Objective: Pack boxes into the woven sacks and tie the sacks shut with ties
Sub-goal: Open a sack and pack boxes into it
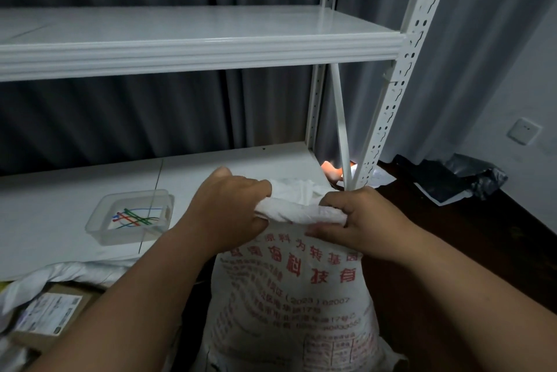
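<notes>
Both hands grip the rolled top of a white woven plastic sack (289,296) printed with red characters. The left hand (229,209) curls its fingers round the left end of the rolled, twisted mouth (301,212); the right hand (358,218) wraps the right end, thumb lying along the sack's front just beneath the roll. Between the two fists the fabric is gathered into a tight rope-like band, with loose folds bunched behind it. The sack stands upright in front of the lower shelf's front edge (90,260), near the right upright of the white metal shelving unit (388,118). Its body bulges, so it is judged full and fairly heavy; the weave looks thin, pliable and somewhat slick, likely to unroll if either grip slackens. The best hold is judged to be the gathered neck itself, pinched close below the roll so a tie can pass round it. Coloured thin ties (135,216) lie in a clear plastic tray (99,215) on the lower shelf, to the left of the sack. A brown cardboard box with a white label (54,311) lies at lower left beside crumpled white sacking (69,273).
</notes>
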